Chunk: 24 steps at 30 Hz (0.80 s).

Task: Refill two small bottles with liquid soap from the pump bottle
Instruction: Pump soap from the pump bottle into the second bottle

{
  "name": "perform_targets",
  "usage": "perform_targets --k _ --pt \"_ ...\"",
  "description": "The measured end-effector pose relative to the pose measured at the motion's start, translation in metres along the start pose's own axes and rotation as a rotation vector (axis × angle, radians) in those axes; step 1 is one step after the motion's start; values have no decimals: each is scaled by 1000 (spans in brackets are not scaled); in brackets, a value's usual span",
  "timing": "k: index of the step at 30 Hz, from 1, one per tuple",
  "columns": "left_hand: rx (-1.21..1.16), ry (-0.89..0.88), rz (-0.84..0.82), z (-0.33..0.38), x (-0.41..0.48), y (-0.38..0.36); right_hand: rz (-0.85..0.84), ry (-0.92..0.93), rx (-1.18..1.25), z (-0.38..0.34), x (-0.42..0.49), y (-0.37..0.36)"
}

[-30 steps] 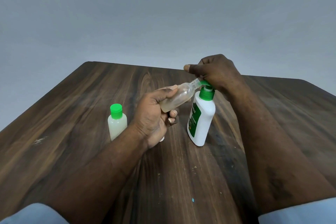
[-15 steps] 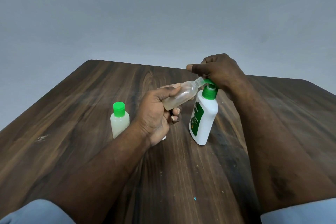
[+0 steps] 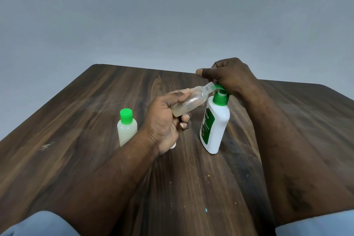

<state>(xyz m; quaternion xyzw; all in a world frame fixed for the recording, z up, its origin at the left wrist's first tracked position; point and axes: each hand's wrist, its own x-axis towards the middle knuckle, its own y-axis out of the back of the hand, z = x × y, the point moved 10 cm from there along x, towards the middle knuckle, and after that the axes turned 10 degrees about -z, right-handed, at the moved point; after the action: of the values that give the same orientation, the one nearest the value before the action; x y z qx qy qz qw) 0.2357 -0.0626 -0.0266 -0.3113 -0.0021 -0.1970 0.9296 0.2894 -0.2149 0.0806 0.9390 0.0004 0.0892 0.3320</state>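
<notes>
The pump bottle (image 3: 218, 130) is white, with a bright green pump and a darker green label. The capped small bottle (image 3: 127, 132) is milky under a bright green cap (image 3: 126, 116). The open small bottle (image 3: 188, 104) is clear, its liquid pale yellowish. The table (image 3: 76, 120) is dark brown streaked woodgrain, flecked pale. The sleeves (image 3: 44, 224) are light blue.

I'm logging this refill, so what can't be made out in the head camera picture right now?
Head view, soap flow: the right hand covers the pump head where the open small bottle meets it.
Head view, white item: mostly hidden beneath the left hand, which grips that bottle.
Head view, pump bottle label: fine print too small to read.
Head view, capped small bottle base: partly behind the left forearm.
</notes>
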Motion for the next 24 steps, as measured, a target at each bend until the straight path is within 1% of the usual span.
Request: perform_targets --k 5,11,19,24 --pt "8 -4 -4 -2 1 2 -1 -1 -1 1 0 0" --pt "2 5 -14 -2 0 0 35 44 1 -3 -1 9" --pt "-2 8 2 -2 -1 1 -8 -6 6 3 1 -1" --pt "7 19 7 -2 -1 1 -8 11 9 0 -1 2"
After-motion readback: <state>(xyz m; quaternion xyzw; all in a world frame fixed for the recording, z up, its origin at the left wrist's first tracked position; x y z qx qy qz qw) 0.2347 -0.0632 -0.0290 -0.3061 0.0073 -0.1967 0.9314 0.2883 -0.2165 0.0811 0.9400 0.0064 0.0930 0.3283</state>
